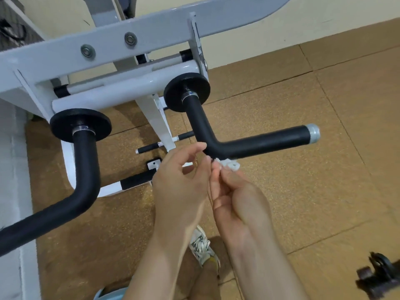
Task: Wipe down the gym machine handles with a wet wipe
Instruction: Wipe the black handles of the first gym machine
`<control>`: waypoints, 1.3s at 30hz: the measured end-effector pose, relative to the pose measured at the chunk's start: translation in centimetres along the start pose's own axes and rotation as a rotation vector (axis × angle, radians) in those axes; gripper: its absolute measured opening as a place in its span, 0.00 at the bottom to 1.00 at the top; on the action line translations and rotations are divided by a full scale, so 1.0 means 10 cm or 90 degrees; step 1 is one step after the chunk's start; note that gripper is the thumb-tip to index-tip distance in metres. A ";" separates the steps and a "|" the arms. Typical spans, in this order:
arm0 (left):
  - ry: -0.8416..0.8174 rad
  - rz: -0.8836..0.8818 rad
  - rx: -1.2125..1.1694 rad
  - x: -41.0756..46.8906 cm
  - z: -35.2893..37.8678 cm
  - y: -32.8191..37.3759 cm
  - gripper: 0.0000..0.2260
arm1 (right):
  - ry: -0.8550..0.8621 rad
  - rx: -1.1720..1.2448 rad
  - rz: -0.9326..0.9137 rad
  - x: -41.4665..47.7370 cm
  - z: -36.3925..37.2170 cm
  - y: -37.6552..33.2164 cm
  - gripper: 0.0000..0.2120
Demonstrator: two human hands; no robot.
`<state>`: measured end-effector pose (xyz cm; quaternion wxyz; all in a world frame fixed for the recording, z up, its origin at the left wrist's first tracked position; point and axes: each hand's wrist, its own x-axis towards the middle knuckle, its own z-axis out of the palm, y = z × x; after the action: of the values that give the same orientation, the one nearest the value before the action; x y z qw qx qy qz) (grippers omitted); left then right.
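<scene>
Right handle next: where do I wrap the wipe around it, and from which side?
Take the long run of the right handle, between its bend and the silver end cap. Come from the near side, where the right hand pinches the bunched wipe: the bar is round, straight and unobstructed there.

Head view, steeply downward, close over hands (207,185).

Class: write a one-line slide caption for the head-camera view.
Right hand pinches a crumpled white wipe under the black machine handle, left hand alongside.
</scene>
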<state>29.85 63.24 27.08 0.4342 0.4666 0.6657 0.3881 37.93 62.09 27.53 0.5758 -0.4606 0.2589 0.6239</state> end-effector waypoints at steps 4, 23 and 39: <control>-0.006 0.076 0.079 -0.01 -0.02 0.01 0.12 | -0.013 -0.031 0.012 0.02 0.06 0.11 0.09; -0.105 0.252 0.236 -0.04 0.15 0.14 0.14 | -0.038 -0.126 -0.135 -0.04 -0.01 -0.28 0.11; -0.122 0.328 0.286 -0.05 0.30 0.19 0.13 | -0.024 -0.129 -0.200 0.03 -0.05 -0.59 0.14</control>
<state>33.36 63.57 27.99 0.2691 0.7371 0.5512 0.2836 43.70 62.96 28.28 0.6214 -0.5393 0.1086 0.5579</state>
